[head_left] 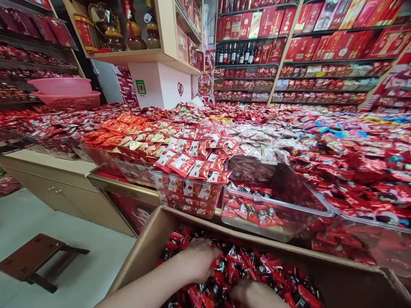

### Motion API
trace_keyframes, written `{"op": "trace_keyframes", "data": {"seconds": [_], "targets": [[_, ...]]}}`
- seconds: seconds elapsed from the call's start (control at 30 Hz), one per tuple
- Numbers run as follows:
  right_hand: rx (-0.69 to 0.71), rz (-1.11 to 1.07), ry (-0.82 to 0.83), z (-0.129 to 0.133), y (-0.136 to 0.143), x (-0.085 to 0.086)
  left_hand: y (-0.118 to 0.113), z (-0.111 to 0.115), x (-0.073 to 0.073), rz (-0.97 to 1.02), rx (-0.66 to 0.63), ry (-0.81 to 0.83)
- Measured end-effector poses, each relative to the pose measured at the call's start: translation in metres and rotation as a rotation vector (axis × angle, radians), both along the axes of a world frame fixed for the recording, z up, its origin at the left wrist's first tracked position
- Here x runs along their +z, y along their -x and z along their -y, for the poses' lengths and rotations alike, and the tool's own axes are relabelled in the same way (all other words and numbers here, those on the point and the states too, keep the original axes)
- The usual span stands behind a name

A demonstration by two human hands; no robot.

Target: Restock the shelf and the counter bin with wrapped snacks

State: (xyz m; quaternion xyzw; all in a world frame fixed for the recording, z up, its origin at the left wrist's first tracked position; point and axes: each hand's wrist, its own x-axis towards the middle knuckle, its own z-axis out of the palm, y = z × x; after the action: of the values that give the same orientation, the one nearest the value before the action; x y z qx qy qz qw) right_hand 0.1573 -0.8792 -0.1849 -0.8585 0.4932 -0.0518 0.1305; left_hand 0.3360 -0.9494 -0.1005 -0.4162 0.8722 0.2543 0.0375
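Note:
An open cardboard box (353, 280) at the bottom centre holds many red and black wrapped candies (247, 261). Inside it, my left hand (201, 261) rests among the candies with its fingers curled down and mostly hidden. Lower and to the right, my right hand (250, 293) is sunk into the same candies, blurred, its fingers out of sight. Just beyond the box, a clear plastic bin (272, 214) is partly filled with similar red wrapped candies. Beside that bin stands another clear bin (188, 194), heaped with red and white packets (189, 164).
More bins of wrapped sweets spread across the counter, with white packets (261, 139) near the middle. Pink baskets (66, 92) sit at the left. A brown stool (32, 256) stands on the floor. Shelves with bottles (237, 54) and red boxes line the back.

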Motion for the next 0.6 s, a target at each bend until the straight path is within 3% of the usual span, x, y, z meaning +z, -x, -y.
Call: {"op": "trace_keyframes", "data": {"seconds": [0.1, 0.13, 0.27, 0.3, 0.4, 0.6], "targets": [[-0.120, 0.224, -0.015, 0.004, 0.005, 0.035, 0.005, 0.000, 0.014, -0.095, 0.042, -0.066], [-0.135, 0.315, 0.019, 0.005, 0.005, 0.047, 0.007, -0.001, 0.018, -0.133, 0.063, -0.155], [-0.079, 0.573, 0.141, 0.002, 0.007, 0.087, 0.017, -0.008, 0.029, -0.559, 0.272, -0.821], [-0.062, 0.609, 0.136, 0.000, 0.008, 0.092, 0.019, -0.010, 0.031, -0.675, 0.325, -0.920], [-0.086, 0.697, 0.044, -0.005, 0.012, 0.098, 0.022, -0.012, 0.036, -0.847, 0.405, -0.942], [-0.364, 0.976, -0.238, -0.005, 0.009, 0.089, 0.019, -0.013, 0.035, -0.909, 0.447, -0.915]]}}
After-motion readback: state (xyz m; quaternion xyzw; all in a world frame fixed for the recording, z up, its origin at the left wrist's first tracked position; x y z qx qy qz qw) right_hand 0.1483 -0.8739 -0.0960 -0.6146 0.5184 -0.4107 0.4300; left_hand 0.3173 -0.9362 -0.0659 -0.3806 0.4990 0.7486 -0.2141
